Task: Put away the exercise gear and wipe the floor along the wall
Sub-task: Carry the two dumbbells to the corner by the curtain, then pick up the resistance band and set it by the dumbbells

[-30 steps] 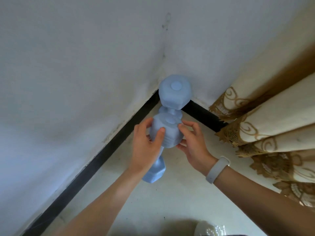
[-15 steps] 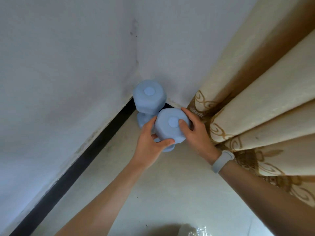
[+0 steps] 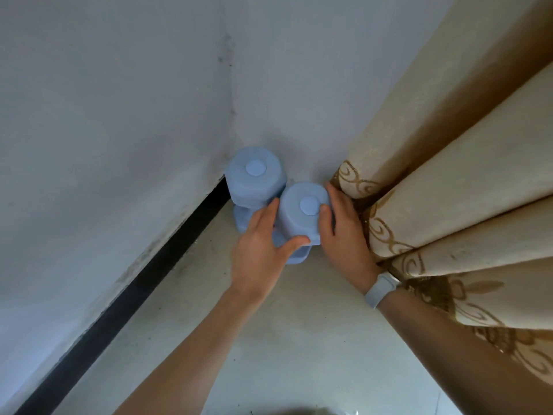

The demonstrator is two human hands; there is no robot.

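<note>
Two light blue dumbbells stand on end in the room's corner. The far dumbbell (image 3: pixel 255 178) stands free against the walls. Beside it, touching it, is the near dumbbell (image 3: pixel 302 211), upright with its lower head on the floor. My left hand (image 3: pixel 259 254) grips its top head from the left, thumb curled along the front edge. My right hand (image 3: pixel 344 235) holds the same head from the right, thumb on top, its back pressed into the curtain.
A cream curtain with brown scroll pattern (image 3: pixel 443 187) hangs at the right, reaching the floor. A black skirting board (image 3: pixel 143 283) runs along the left wall. Pale floor (image 3: pixel 287 348) spreads toward me. A pale watch band (image 3: pixel 381 287) is on my right wrist.
The near dumbbell has come down from mid-air and moved right, ending upright on the floor beside the far one. Both hands stayed on it; the view moved closer to the corner.
</note>
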